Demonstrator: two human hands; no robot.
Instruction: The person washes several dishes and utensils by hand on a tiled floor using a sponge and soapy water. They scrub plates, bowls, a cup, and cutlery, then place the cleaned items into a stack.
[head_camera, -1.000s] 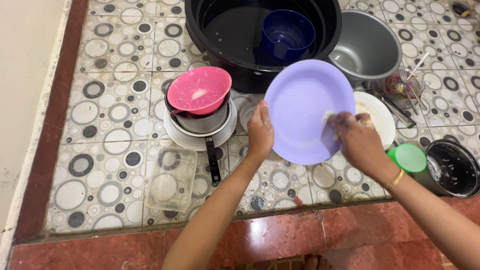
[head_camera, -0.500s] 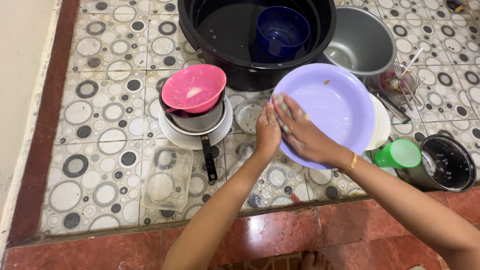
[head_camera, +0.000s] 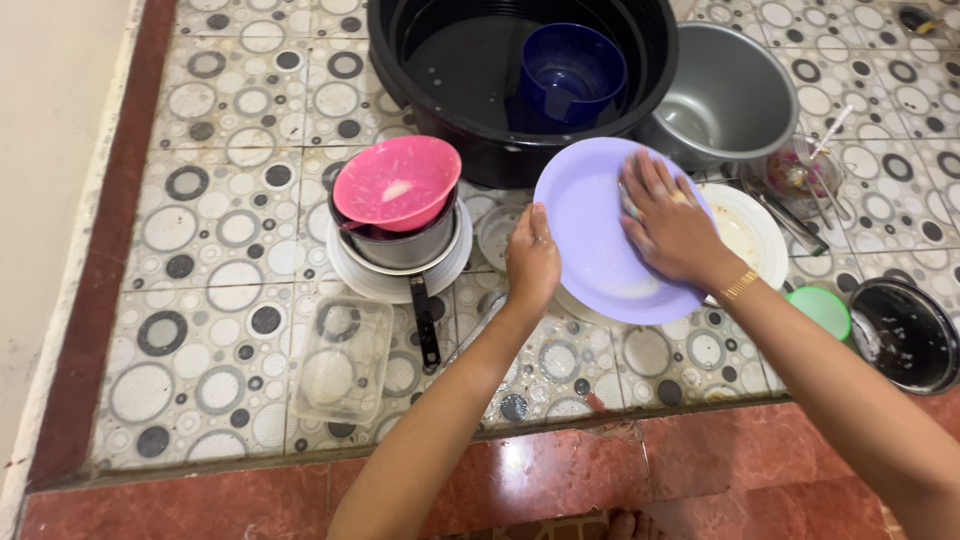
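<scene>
Head view looks down on a lilac plate (head_camera: 590, 245), tilted above a tiled floor (head_camera: 220, 250) patterned with grey circles. At the plate's near-left rim the left hand (head_camera: 531, 262) grips the edge, fingers curled behind it and thumb on the face. On the plate's upper right the right hand (head_camera: 668, 222) lies flat, fingers spread and pressed onto something pale, perhaps a scrubbing sponge (head_camera: 632, 203), though only a sliver shows under the fingers.

Just beyond the plate stands a big black tub (head_camera: 420, 60) of water with a dark blue cup (head_camera: 572, 70) inside. Right of the plate's top edge sits a grey metal pot (head_camera: 735, 95), touching the tub. Under the plate's right side lies a white plate (head_camera: 755, 230). Left of the lilac plate, a pink bowl (head_camera: 396, 182) rests tilted in a steel pan (head_camera: 405, 245) on a white dish (head_camera: 390, 282). Nearer and left of that lies a clear plastic box (head_camera: 342, 358). Right of the lilac plate are a green cup (head_camera: 822, 308) and a dark pot (head_camera: 908, 335).
</scene>
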